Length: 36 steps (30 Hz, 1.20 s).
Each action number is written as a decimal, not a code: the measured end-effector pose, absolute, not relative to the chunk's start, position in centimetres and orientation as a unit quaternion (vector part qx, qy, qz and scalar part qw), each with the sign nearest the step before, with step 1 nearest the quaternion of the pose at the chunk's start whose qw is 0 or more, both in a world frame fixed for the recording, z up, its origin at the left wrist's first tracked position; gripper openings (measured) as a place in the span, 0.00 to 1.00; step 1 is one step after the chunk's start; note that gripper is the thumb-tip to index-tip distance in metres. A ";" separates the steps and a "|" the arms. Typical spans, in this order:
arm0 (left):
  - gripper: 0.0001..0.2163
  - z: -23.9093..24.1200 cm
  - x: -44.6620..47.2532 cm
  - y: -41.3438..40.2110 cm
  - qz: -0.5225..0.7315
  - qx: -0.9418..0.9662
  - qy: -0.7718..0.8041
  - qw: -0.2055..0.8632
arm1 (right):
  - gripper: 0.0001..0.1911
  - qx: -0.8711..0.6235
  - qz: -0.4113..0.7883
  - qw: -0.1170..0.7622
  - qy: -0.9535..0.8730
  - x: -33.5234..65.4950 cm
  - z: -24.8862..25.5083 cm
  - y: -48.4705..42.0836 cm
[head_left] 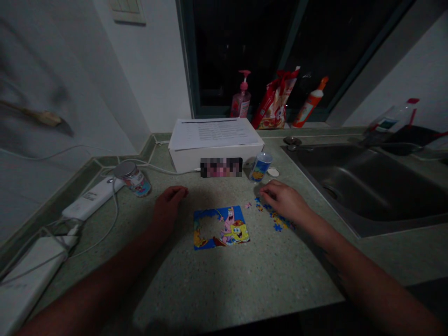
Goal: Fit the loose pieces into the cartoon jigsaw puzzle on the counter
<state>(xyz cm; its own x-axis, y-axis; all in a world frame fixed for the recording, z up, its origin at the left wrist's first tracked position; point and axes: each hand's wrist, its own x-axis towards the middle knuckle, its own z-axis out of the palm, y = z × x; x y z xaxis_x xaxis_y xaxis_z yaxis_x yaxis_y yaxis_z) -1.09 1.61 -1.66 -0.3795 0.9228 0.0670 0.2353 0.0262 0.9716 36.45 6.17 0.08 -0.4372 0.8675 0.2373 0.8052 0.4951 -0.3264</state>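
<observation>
A partly assembled cartoon jigsaw puzzle (239, 232) lies flat on the counter, with a gap in its left and middle part. My left hand (168, 205) rests up and to the left of it, fingers curled together and nothing showing in them. Over the loose puzzle pieces (278, 227) to the right, my right hand (285, 199) hovers or rests with its fingers drawn together. Whether a piece is between those fingertips I cannot make out. One pink piece (248, 205) sits apart, just off the puzzle's upper right corner.
Behind the puzzle stand a white box (217, 156) with paper on top, a phone (221, 167) on a cable and a small can (261, 167) beside a white lid (273, 172). A jar (133, 179) and power strip (93, 198) are left; a sink (350, 186) is right.
</observation>
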 end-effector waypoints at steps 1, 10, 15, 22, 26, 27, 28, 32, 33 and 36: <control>0.15 -1.6 -1.1 1.6 0.531 0.455 0.638 0.324 | 0.11 -0.475 0.092 0.197 -0.853 36.2 0.0 6.0; 0.14 -1.2 -1.0 1.4 0.521 0.455 0.645 0.326 | 0.12 -0.376 0.124 0.172 -0.902 34.6 -0.7 5.1; 0.14 -1.5 -1.1 1.5 0.519 0.454 0.643 0.333 | 0.10 -0.377 0.124 0.164 -0.903 34.5 -1.0 5.1; 0.14 -1.2 -1.0 1.4 0.514 0.453 0.648 0.331 | 0.09 -0.379 0.129 0.175 -0.899 34.6 -1.0 5.2; 0.13 -1.2 -1.0 1.4 0.518 0.457 0.646 0.326 | 0.09 -0.386 0.126 0.172 -0.897 34.6 -0.9 5.3; 0.13 -1.3 -1.0 1.4 0.519 0.458 0.644 0.325 | 0.10 -0.389 0.122 0.169 -0.897 34.5 -0.9 5.2; 0.13 -1.3 -1.0 1.4 0.521 0.457 0.644 0.325 | 0.10 -0.392 0.119 0.165 -0.897 34.5 -0.8 5.2; 0.14 -1.4 -1.1 1.4 0.521 0.450 0.644 0.334 | 0.08 -0.398 0.112 0.161 -0.896 34.5 -0.7 5.1; 0.14 -1.4 -1.1 1.4 0.520 0.452 0.643 0.334 | 0.07 -0.400 0.112 0.162 -0.895 34.5 -0.7 5.1; 0.13 -1.1 -1.0 1.3 0.514 0.457 0.648 0.327 | 0.05 -0.402 0.112 0.168 -0.893 34.3 -0.8 5.0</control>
